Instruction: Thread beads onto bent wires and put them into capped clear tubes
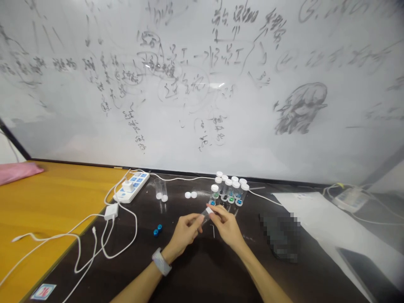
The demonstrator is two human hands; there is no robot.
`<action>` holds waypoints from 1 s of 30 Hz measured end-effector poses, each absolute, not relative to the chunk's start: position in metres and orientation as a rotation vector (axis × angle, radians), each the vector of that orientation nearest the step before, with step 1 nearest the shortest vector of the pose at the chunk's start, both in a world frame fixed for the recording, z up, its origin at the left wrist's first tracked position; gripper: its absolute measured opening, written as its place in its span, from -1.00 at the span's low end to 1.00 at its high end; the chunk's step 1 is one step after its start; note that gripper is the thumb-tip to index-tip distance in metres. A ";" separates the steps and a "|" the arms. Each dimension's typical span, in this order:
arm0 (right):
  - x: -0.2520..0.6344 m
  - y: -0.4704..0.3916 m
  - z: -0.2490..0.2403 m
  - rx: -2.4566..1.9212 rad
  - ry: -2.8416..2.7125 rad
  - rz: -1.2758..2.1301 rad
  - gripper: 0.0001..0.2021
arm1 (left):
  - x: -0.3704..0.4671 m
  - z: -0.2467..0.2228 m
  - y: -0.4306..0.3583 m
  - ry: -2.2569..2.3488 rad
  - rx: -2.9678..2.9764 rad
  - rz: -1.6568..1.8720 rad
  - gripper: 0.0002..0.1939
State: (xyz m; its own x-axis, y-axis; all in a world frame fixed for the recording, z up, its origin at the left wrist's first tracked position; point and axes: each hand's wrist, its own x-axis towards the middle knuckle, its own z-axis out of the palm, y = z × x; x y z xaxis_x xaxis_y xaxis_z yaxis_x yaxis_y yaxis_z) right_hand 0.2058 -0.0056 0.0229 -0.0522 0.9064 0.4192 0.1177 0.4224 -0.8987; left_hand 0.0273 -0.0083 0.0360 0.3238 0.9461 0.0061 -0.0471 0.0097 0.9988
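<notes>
Over the dark table, my left hand is closed on the lower end of a clear tube. My right hand pinches the tube's other end, where a white cap shows. Just behind my hands stands a group of several clear tubes with white caps, some with blue or green pieces inside. Two blue pieces lie left of my left hand. Two loose white caps rest farther back, and two clear tubes stand left of them. A thin L-shaped metal key lies between my wrists.
A white power strip and tangled white cables occupy the left. At the right are a blurred dark object, white sheets and a dark flat device. A whiteboard rises behind the table.
</notes>
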 end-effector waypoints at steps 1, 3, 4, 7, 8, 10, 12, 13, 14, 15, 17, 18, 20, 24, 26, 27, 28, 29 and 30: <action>0.207 -0.004 0.023 -0.928 -1.469 0.859 -0.57 | 0.028 0.036 -0.008 0.907 1.280 1.007 -0.50; 0.217 0.003 0.020 -0.919 -1.446 0.857 -0.47 | 0.028 0.035 -0.006 0.877 1.230 1.037 -0.51; 0.227 0.008 0.017 -0.968 -1.452 0.804 -0.48 | 0.027 0.034 -0.004 0.874 1.215 1.045 -0.51; 0.262 0.026 0.006 -1.332 -1.575 0.328 -0.70 | 0.025 0.030 -0.001 0.878 1.202 1.049 -0.51; 0.272 0.033 0.002 -1.442 -1.653 0.190 -0.71 | 0.024 0.029 0.000 0.878 1.200 1.049 -0.51; 0.288 0.045 -0.005 -1.605 -1.844 0.055 -0.69 | 0.025 0.027 0.001 0.877 1.203 1.057 -0.50; 0.292 0.056 -0.010 -1.672 -1.960 0.024 -0.68 | 0.026 0.027 0.001 0.881 1.237 1.079 -0.50; 0.292 0.061 -0.012 -1.683 -1.988 0.024 -0.68 | 0.026 0.027 0.002 0.883 1.272 1.094 -0.51; 0.290 0.066 -0.013 -1.683 -2.002 0.028 -0.69 | 0.026 0.026 0.002 0.884 1.313 1.108 -0.52; 0.288 0.070 -0.014 -1.678 -2.010 0.034 -0.70 | 0.026 0.026 0.002 0.885 1.354 1.119 -0.53; 0.284 0.075 -0.013 -1.663 -2.045 0.057 -0.74 | 0.025 0.024 0.003 0.884 1.418 1.129 -0.56; 0.283 0.076 -0.013 -1.647 -2.068 0.078 -0.75 | 0.024 0.022 0.004 0.882 1.435 1.130 -0.56; 0.282 0.072 -0.011 -1.599 -2.120 0.131 -0.76 | 0.023 0.018 0.005 0.874 1.443 1.127 -0.56; 0.281 0.049 -0.007 -1.473 -2.231 0.250 -0.79 | 0.025 0.014 0.009 0.852 1.409 1.127 -0.56; 0.279 0.036 -0.004 -1.417 -2.256 0.309 -0.80 | 0.030 0.015 0.013 0.850 1.390 1.125 -0.56; 0.278 0.030 -0.002 -1.386 -2.238 0.344 -0.82 | 0.033 0.015 0.015 0.852 1.383 1.124 -0.56; 0.276 0.026 0.000 -1.357 -2.195 0.382 -0.83 | 0.036 0.015 0.017 0.850 1.382 1.124 -0.55; 0.273 0.022 0.003 -1.327 -2.130 0.433 -0.79 | 0.040 0.015 0.019 0.849 1.384 1.128 -0.55; 0.270 0.020 0.006 -1.292 -2.051 0.498 -0.73 | 0.045 0.015 0.021 0.850 1.394 1.130 -0.55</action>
State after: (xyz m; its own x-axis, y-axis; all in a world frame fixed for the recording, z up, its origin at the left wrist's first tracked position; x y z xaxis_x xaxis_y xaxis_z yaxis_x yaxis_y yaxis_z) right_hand 0.2697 0.0199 0.0061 -0.2990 0.8972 0.3250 0.6483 0.4409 -0.6207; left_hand 0.0450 0.0212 0.0146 0.2887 0.9425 0.1686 -0.0995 -0.1456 0.9843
